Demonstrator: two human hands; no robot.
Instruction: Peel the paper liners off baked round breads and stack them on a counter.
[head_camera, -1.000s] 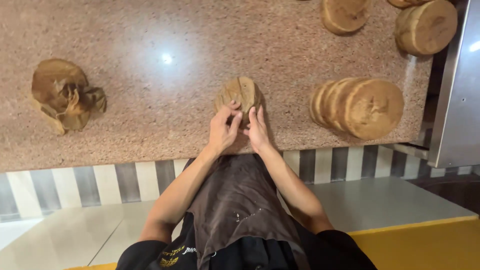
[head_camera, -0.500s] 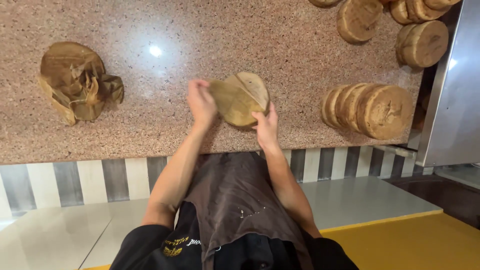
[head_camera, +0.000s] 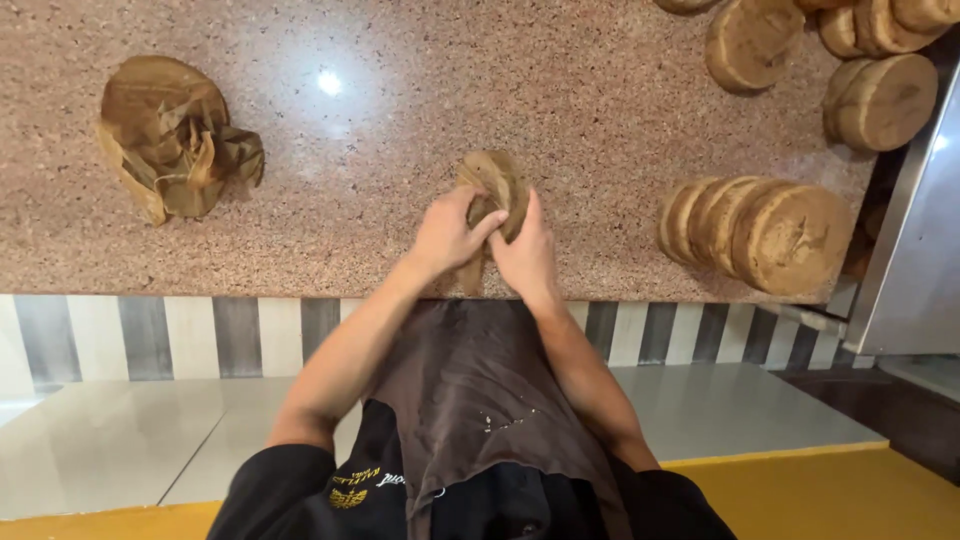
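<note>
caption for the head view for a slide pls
Both hands, left hand and right hand, fold a brown leaf disc on a speckled counter beside stacked discs.

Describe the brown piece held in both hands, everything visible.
The brown piece is a thin, tan-brown, leaf-like sheet, looking dry and papery. It is folded or bunched up, its rounded top standing above the fingers, a narrow strip hanging down between the palms. It sits over the speckled counter near its front edge. The left hand and right hand pinch it from either side.
</note>
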